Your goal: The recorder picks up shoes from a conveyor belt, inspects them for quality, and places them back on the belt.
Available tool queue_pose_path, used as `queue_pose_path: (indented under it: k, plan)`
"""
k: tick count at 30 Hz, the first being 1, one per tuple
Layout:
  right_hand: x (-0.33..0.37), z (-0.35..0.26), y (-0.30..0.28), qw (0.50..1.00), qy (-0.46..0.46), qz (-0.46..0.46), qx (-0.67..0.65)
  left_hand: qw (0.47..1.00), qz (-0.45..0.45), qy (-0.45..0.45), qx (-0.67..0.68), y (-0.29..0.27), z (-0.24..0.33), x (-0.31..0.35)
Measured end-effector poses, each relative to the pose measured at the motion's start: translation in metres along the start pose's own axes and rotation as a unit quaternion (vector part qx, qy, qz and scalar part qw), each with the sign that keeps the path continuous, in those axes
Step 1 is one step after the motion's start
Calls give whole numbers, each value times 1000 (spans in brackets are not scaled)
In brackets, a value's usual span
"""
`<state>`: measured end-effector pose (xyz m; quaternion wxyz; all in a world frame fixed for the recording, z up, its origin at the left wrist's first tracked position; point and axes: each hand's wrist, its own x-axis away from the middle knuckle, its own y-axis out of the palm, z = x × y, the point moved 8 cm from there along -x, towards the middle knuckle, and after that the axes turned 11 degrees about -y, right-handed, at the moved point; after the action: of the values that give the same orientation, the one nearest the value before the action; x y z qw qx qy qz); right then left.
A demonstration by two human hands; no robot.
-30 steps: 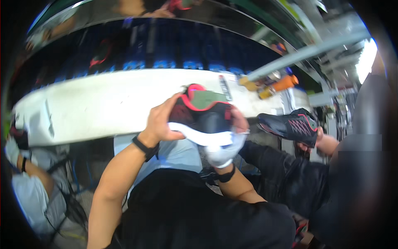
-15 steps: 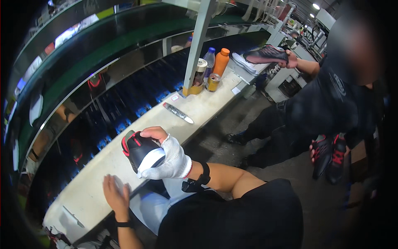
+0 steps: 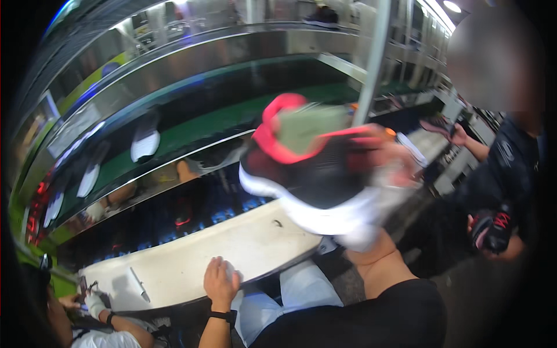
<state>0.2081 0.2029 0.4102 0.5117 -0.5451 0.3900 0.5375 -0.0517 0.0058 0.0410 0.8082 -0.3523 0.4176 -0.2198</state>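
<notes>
A black sneaker (image 3: 333, 177) with a pinkish-red collar, green-grey lining and white sole is raised above the bench, large in view and smeared by motion. My right hand (image 3: 397, 165), in a white glove with bare fingertips, grips it at its right end. The shoe hides part of the bench behind it. My left hand (image 3: 221, 284), bare with a dark wristband, hovers at the bench's near edge, fingers stretched out and nothing in it. The cream bench top (image 3: 197, 252) lies beyond it.
A slim white tool (image 3: 139, 284) lies at the bench's left end, near a co-worker's gloved hand (image 3: 94, 304). Beyond, a green conveyor belt (image 3: 197, 122) carries several soles (image 3: 145, 142). At right, another person holds a black-and-red shoe (image 3: 496, 232) and a second shoe (image 3: 436, 126). A grey post (image 3: 374, 58) rises behind.
My right hand has lifted the sneaker up and away from me. The view has turned leftward and up, showing more conveyor. My left hand stays open near the bench edge.
</notes>
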Motion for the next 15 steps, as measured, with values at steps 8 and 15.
queue_pose_path:
  k: [8,15]
  plan:
    - [-142,100,41,889,-364,228,161,1000,-3,0,-9,1,5,-2]
    - [-96,279,175,940,193,-143,244,999,-30,-25,-30,7,-3,-1]
